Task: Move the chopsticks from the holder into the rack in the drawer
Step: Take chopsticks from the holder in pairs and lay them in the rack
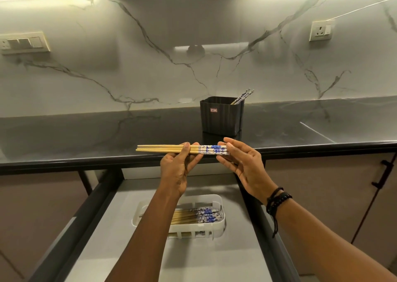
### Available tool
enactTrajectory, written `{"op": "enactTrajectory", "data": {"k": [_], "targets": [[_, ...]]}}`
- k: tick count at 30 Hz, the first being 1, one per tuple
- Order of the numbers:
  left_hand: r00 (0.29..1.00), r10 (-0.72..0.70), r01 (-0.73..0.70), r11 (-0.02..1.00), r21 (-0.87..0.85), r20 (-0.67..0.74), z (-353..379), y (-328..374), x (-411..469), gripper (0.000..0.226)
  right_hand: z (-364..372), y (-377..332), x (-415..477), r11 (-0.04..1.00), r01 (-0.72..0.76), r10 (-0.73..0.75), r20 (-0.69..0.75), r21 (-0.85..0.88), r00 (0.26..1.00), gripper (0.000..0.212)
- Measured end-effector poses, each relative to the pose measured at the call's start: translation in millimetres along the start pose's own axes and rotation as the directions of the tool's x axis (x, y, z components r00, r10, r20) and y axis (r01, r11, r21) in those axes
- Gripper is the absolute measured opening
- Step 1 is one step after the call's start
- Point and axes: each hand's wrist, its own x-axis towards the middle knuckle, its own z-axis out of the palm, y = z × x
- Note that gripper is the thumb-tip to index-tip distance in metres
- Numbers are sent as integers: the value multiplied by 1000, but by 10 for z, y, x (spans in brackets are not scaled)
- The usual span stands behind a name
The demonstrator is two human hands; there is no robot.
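A small bundle of wooden chopsticks (163,148) with blue-and-white patterned ends lies level in the air above the counter's front edge. My left hand (179,165) pinches it near the middle, and my right hand (240,161) holds the patterned end. Behind them a black ribbed holder (222,116) stands on the counter with a few chopsticks (243,96) leaning out at its right corner. Below, in the open drawer (120,206), a white rack (212,200) holds several more chopsticks (199,215); my left forearm hides the rack's left part.
The dark counter (86,135) runs the full width under a marble backsplash with switch plates at left (23,43) and right (321,30). A cabinet door with a black handle (383,174) is at the right of the drawer.
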Motion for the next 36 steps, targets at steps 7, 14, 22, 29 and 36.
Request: {"op": "enactTrajectory", "data": {"k": [7,14,22,29,36], "targets": [[1000,-22,21,998,53,16,-36,-31,32,13,41,28,-29,979,34,-38,-17,-202,999,41],[998,-53,52,997,64,21,-58,-46,25,15,-10,37,-8,972,28,-31,-8,-233,1000,39],[997,-75,73,997,37,36,-93,23,23,23,-84,34,31,978,-5,-10,-68,-210,998,28],[996,20,-27,997,-79,-90,-309,201,97,27,-169,-5,43,981,-50,37,-74,-186,997,26],[991,7,-15,998,-58,-136,-343,241,98,28,-206,20,51,978,-51,45,-32,-204,998,29]]}}
